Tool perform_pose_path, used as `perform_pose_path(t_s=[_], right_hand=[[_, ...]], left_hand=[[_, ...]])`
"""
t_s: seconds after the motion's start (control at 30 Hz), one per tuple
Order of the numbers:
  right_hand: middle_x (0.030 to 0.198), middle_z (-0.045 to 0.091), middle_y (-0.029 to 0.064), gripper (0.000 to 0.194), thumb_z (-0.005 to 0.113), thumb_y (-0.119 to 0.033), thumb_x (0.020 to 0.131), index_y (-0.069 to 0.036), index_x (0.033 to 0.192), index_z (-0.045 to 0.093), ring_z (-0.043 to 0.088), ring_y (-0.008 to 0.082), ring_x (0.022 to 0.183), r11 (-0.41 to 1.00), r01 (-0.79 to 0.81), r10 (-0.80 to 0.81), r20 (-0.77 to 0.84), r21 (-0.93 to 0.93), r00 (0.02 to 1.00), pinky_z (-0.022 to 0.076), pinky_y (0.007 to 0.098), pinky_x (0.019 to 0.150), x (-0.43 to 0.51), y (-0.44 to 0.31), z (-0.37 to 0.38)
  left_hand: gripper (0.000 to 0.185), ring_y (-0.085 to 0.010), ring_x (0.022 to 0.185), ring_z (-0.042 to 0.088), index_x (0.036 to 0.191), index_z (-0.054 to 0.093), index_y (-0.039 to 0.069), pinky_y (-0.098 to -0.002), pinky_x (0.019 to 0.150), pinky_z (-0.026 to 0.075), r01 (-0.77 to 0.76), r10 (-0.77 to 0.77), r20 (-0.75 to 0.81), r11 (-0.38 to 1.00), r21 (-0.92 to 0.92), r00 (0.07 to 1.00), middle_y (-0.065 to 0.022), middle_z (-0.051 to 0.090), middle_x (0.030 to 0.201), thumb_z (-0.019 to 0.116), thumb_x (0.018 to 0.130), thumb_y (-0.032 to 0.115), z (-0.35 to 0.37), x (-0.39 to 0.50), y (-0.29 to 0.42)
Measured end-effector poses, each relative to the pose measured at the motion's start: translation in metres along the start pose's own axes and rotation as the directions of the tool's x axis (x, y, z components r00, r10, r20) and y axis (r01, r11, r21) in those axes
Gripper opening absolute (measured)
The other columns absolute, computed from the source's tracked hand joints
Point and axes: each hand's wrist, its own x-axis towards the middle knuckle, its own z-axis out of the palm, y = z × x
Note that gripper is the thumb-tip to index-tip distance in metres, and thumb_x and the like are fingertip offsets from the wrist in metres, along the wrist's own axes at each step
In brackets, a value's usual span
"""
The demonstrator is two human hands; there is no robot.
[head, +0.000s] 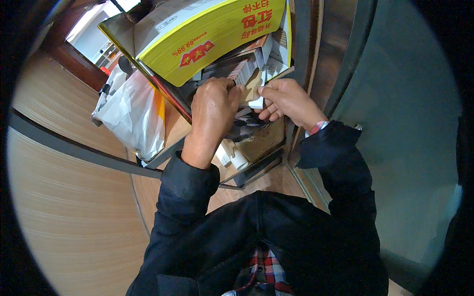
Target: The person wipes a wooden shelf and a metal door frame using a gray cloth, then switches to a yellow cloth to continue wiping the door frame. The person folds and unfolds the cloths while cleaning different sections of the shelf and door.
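Observation:
A yellow cardboard box (222, 40) with printed writing stands on a shelf before me, its flap raised. At its near opening, my right hand (287, 100) pinches the edge of a small tan piece (251, 87), perhaps paper or card. My left hand (214, 107) reaches in from the other side, its thumb and fingers close to the same piece; whether they grip it cannot be made out. A white box edge (258, 103) lies under the tan piece. Behind it is a row of thin, upright white-edged items (241, 72) in an open carton.
A white plastic bag (129, 114) sits left of the box. Below are a white cylindrical object (238, 159) and a dark metal frame (255, 170). A wooden panel (74, 207) stands on the left, a grey-green door or panel (403, 148) on the right.

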Motion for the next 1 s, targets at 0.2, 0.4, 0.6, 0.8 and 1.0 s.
perform_pose_path(t_s=[0.2, 0.4, 0.6, 0.8, 1.0], right_hand=[[0.087, 0.076, 0.0133, 0.033, 0.06, -0.029, 0.105, 0.003, 0.102, 0.069, 0.075, 0.0174, 0.068, 0.998, -0.01, 0.012, 0.045, -0.062, 0.999, 0.0538, 0.0249, 0.055, 0.006, -0.005, -0.007], [0.087, 0.077, 0.0128, 0.032, 0.06, -0.028, 0.106, 0.001, 0.098, 0.069, 0.075, 0.0158, 0.068, 0.991, 0.039, -0.029, 0.077, -0.131, 0.997, 0.0501, 0.0231, 0.052, 0.014, -0.021, -0.007], [0.088, 0.077, 0.0147, 0.035, 0.058, -0.029, 0.107, 0.004, 0.105, 0.068, 0.075, 0.0165, 0.068, 0.992, 0.035, -0.026, 0.078, -0.124, 0.997, 0.0482, 0.0215, 0.05, 0.018, -0.029, -0.001], [0.092, 0.075, 0.0184, 0.047, 0.059, -0.041, 0.107, 0.006, 0.104, 0.064, 0.075, 0.02, 0.069, 0.995, -0.077, 0.073, 0.076, 0.058, 0.994, 0.0487, 0.0245, 0.05, 0.007, -0.027, -0.006], [0.094, 0.075, 0.019, 0.04, 0.062, -0.036, 0.106, 0.004, 0.105, 0.061, 0.074, 0.0199, 0.072, 0.988, -0.15, 0.141, 0.151, 0.048, 0.978, 0.0494, 0.0252, 0.051, 0.009, -0.034, -0.01]], left_hand=[[0.021, -0.0476, 0.085, 0.069, 0.094, 0.072, -0.001, -0.0523, 0.075, 0.055, -0.011, 0.012, -0.035, 0.999, 0.041, 0.999, -0.028, 0.07, 0.088, 0.069, 0.09, 0.019, 0.008, -0.007, 0.004], [0.021, -0.0444, 0.084, 0.072, 0.105, 0.076, -0.002, -0.0442, 0.074, 0.057, 0.01, -0.001, -0.118, 0.997, 0.074, 0.993, -0.0273, 0.072, 0.091, 0.069, 0.089, 0.01, 0.014, 0.0, 0.002], [0.02, -0.0406, 0.087, 0.075, 0.103, 0.078, -0.002, -0.0409, 0.078, 0.058, 0.016, -0.005, -0.13, 0.996, 0.083, 0.991, -0.0258, 0.074, 0.095, 0.068, 0.089, 0.007, 0.012, 0.006, -0.002], [0.019, -0.0417, 0.086, 0.074, 0.1, 0.078, -0.001, -0.0417, 0.076, 0.058, -0.006, 0.015, -0.197, 0.999, 0.049, 0.98, -0.0258, 0.073, 0.094, 0.07, 0.088, 0.01, 0.016, 0.009, -0.007], [0.015, -0.0442, 0.085, 0.07, 0.097, 0.076, 0.005, -0.0487, 0.072, 0.057, -0.033, 0.059, -0.213, 0.992, 0.125, 0.975, -0.0217, 0.072, 0.094, 0.066, 0.09, 0.012, 0.024, 0.008, -0.009]])
